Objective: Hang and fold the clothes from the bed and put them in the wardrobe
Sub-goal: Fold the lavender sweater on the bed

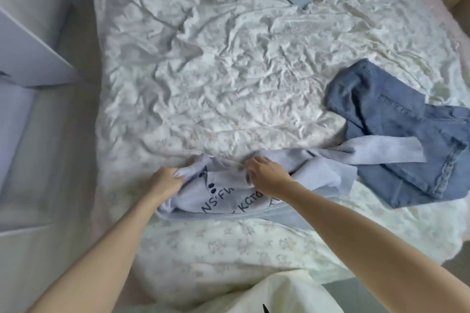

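The pale lilac top [223, 193] lies crumpled at the bed's [229, 71] near edge, its sleeve over the jeans [396, 140]. Left grip [166, 181] bunches its left edge; right grip [267, 174] pinches the middle. Soft, light, floppy: probably best held by both shoulders.

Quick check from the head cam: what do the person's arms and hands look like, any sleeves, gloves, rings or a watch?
Both forearms are bare all the way to the frame edge, with no sleeves in view. The left hand and right hand wear no gloves, and no watch or bracelet shows at either wrist. No rings are visible, though the fingertips are partly buried in cloth. A pale cream garment shows at the bottom edge.
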